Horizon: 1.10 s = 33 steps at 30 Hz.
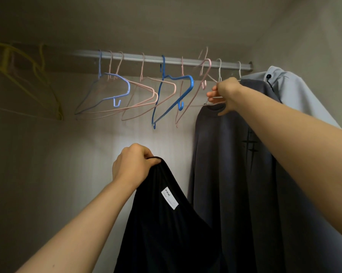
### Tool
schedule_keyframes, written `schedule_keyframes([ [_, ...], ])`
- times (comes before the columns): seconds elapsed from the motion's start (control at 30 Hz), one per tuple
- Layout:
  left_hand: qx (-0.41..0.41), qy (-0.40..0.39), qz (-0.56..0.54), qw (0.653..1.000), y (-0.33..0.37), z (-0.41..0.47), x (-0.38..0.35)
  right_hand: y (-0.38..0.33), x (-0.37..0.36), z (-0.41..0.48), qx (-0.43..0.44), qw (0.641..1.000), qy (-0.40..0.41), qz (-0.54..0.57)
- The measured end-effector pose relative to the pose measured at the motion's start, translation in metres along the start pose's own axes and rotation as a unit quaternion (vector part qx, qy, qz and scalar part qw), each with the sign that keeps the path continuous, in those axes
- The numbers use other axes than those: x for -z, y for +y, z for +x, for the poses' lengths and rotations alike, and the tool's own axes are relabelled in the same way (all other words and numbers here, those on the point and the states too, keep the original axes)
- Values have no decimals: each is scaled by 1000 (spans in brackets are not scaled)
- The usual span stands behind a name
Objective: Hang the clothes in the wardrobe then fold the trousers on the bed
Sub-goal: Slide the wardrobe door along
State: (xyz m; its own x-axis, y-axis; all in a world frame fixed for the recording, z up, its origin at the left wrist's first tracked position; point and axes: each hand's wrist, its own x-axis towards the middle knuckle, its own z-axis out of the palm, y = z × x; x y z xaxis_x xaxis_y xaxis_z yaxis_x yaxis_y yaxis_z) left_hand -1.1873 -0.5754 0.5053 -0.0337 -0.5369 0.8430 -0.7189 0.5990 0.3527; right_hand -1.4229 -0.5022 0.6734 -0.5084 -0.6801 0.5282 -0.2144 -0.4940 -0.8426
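Clenching the bunched top of a black garment (166, 223), the left hand (134, 164) holds it up low inside the wardrobe (48, 174). Farther up and right, the right hand (223, 93) pinches the hanger (219, 71) at a hung grey top (225, 164). Behind hang a pale jacket (296, 91) and, leftward, empty hangers (174, 91) on the rail (130, 56).

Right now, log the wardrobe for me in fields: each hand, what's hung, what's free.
left hand: grips bunched black garment, below the rail, not hung
right hand: pinches white hanger at neck of grey sweatshirt
hung: grey sweatshirt, pale hooded jacket, at rail's right end
free: blue hanger, pink hangers, lilac hanger on rail; yellow hangers far left
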Motion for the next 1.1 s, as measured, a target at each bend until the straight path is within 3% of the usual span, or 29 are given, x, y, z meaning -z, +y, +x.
schedule_keyframes([
  [0.2, 8, 6, 5, 1000, -6, -1, -1, 0, -4, -10, 64, 997, 31, -2],
  [0.47, 40, -5, 50, 998, -14, -20, -9, 67, -3, -38, 95, 991, 80, 46],
  [0.63, 63, -32, 36, 997, -25, -33, -16, 111, -2, -77, 126, 989, 77, 12],
  [1.1, 170, -108, 2, 979, -72, -76, -35, 194, 29, -210, -28, 999, -44, 5],
])
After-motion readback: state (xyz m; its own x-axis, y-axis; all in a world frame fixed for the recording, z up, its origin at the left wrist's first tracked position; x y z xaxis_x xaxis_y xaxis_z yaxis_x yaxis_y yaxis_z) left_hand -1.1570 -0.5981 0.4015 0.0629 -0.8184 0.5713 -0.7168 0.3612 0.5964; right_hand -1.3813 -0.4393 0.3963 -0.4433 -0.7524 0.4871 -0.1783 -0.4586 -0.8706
